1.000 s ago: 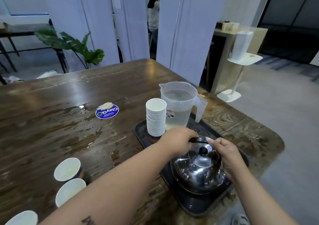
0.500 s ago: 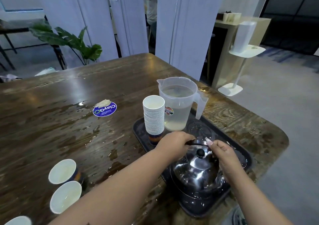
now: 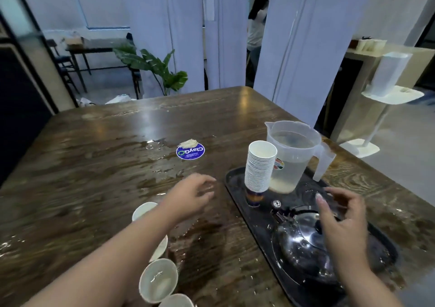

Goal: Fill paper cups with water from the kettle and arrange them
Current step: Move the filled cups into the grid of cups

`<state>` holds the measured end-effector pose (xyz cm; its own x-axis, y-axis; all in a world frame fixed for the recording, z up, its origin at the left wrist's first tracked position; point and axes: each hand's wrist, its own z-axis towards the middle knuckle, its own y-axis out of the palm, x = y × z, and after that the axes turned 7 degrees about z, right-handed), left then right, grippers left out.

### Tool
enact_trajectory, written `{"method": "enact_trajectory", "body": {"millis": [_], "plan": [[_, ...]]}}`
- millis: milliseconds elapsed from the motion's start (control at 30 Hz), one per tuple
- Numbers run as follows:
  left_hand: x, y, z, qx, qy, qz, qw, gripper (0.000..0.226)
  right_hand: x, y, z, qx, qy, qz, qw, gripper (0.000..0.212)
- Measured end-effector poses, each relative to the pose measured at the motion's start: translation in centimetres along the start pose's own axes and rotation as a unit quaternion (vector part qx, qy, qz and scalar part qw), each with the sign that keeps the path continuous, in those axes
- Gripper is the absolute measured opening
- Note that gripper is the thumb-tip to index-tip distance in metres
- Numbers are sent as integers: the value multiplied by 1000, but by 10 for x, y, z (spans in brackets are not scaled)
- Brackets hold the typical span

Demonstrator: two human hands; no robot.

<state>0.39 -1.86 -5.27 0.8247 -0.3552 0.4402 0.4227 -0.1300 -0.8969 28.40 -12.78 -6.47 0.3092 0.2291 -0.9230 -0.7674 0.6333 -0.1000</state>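
Having let go of the shiny steel kettle (image 3: 306, 243) on the black tray's (image 3: 237, 184) near end, both hands hang loose-fingered: left hand (image 3: 190, 196) now over the wet wooden table (image 3: 94, 165), right hand (image 3: 341, 217) above the kettle.

Dim, cool indoor light from overhead; soft bluish cast on the pillars (image 3: 299, 47) behind; pale glare patches on the wet worktop (image 3: 106, 156), brightest near the far edge; sharp highlights on the steel kettle (image 3: 303, 243); shadows weak and diffuse; motion blur over the left hand (image 3: 190, 196) and right hand (image 3: 341, 222), fingers smeared; background soft, slightly out of focus; strong wide-angle bending at the edges, verticals leaning outward.
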Motion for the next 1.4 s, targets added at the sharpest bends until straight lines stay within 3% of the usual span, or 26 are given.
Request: {"method": "enact_trajectory", "body": {"millis": [167, 333, 500, 600, 733, 867, 967, 1167, 1300, 1400], "plan": [[-74, -48, -52, 17, -122, 6, 992, 41, -19, 67, -25, -182, -4, 24, 983, 31], [-122, -68, -105, -7, -220, 76, 973, 56, -17, 137, -52, -371, -25, -102, 923, 29], [-124, -49, -133, -102, -183, 88, 974, 61, -26, 206, -59, -483, -62, -226, 843, 45], [-124, -32, -134, -125, -156, 125, 972, 62, -31, 239, -53, -537, -162, -312, 767, 63], [-124, -22, -127, -133, -116, 143, 974, 76, -37, 273, -41, -619, -304, -367, 624, 78], [-124, -17, -118, -139, -108, 147, 973, 73, -43, 300, -39, -657, -368, -437, 492, 96], [-127, -10, -114, -157, -125, 166, 965, 73, -42, 316, -46, -667, -395, -462, 431, 105], [-132, -8, -112, -163, -122, 180, 962, 78, -37, 338, -52, -685, -390, -468, 399, 100], [-129, -8, -108, -164, -109, 181, 964, 79, -34, 338, -49, -674, -389, -454, 434, 81], [-124, -8, -103, -165, -86, 159, 970, 77, -28, 328, -40, -665, -353, -450, 481, 75]]}}
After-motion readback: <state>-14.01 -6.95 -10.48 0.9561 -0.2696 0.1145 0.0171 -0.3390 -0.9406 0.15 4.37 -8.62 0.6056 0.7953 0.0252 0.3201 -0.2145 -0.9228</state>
